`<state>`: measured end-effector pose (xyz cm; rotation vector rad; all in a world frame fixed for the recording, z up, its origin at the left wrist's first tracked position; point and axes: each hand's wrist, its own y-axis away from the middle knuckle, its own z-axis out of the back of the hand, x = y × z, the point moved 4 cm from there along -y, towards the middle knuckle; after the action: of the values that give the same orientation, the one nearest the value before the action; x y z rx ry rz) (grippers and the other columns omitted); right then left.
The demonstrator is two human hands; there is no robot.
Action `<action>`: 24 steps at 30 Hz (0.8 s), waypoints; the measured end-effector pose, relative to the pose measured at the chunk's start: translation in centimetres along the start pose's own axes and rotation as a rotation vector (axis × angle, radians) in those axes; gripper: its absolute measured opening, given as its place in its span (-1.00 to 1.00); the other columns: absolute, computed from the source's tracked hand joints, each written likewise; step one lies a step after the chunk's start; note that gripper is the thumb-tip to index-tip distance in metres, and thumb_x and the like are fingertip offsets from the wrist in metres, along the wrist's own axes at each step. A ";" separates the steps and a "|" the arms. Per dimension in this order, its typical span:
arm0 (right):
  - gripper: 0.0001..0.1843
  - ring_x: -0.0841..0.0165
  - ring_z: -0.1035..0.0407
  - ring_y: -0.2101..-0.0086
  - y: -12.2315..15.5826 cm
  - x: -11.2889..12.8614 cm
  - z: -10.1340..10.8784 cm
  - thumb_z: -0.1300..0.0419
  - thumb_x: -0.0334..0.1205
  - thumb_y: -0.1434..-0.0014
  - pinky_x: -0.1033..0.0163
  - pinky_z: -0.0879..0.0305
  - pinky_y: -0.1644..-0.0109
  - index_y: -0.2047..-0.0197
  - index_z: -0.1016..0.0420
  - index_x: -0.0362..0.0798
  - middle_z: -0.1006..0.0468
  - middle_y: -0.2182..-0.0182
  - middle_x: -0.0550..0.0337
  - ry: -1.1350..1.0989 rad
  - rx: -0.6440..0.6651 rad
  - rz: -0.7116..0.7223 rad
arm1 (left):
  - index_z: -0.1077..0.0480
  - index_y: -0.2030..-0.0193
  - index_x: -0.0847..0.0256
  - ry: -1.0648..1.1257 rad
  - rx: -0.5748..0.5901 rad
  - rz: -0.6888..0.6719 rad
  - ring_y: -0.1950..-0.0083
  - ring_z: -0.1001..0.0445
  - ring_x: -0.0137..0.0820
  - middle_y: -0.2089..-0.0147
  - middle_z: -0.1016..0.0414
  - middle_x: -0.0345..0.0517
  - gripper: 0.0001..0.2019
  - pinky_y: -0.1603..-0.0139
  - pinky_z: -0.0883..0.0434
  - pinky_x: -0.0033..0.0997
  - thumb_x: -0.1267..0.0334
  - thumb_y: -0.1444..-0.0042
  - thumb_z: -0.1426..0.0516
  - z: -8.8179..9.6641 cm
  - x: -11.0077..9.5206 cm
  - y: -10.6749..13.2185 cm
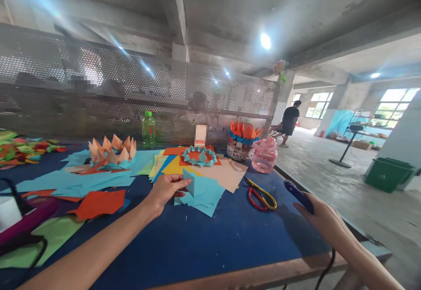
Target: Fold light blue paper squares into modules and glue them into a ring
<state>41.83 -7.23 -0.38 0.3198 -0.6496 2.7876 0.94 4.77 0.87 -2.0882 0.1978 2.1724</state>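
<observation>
Left hand [166, 189] half closed, pinching a folded blue paper triangle [190, 182] upright over blue paper offcuts [204, 200] on a navy worktable [213, 246]; right hand [324, 220] curled around a corded navy tool [298, 195], raised clear; red-and-yellow scissors [261, 198] within easy reach between both.

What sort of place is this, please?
It looks like a paper-craft workroom in a bare concrete building: a long blue worktable holds cut coloured paper, folded origami crowns and scissors.

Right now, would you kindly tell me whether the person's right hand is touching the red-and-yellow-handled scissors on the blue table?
Apart: the head view shows blue tabletop between the right hand and the scissors.
</observation>
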 end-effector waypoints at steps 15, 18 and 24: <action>-0.71 0.32 -0.33 0.34 -4.4 20.3 -2.9 -0.08 -0.10 -0.16 0.26 -0.24 0.23 0.15 -0.39 -0.12 -0.49 0.34 0.12 -0.733 0.026 0.487 | -0.54 0.42 0.27 -0.016 -0.076 -0.053 0.43 -0.46 -0.43 0.43 -0.55 -0.12 -0.70 0.41 -0.40 -0.51 0.09 0.28 -0.34 1.9 -0.2 -1.2; -0.74 0.35 -0.30 0.40 -4.4 23.3 -4.8 -0.09 -0.10 -0.14 0.28 -0.22 0.29 0.21 -0.40 -0.11 -0.47 0.41 0.15 -0.760 0.055 0.501 | -0.53 0.45 0.29 -0.022 -0.105 -0.055 0.50 -0.43 -0.47 0.47 -0.54 -0.12 -0.70 0.44 -0.37 -0.51 0.09 0.26 -0.33 2.4 -0.3 -1.4; -0.76 0.38 -0.28 0.41 -2.1 25.0 -7.0 -0.09 -0.09 -0.15 0.30 -0.20 0.30 0.28 -0.38 -0.11 -0.44 0.44 0.20 -0.801 0.161 0.619 | -0.52 0.47 0.31 -0.014 -0.119 -0.045 0.49 -0.46 -0.44 0.49 -0.55 -0.07 -0.73 0.43 -0.39 -0.49 0.10 0.21 -0.30 2.8 -0.1 -1.7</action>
<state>17.85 2.77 1.10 1.5540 -0.7765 3.2410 -1.50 6.91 1.09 -2.1158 0.0204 2.2233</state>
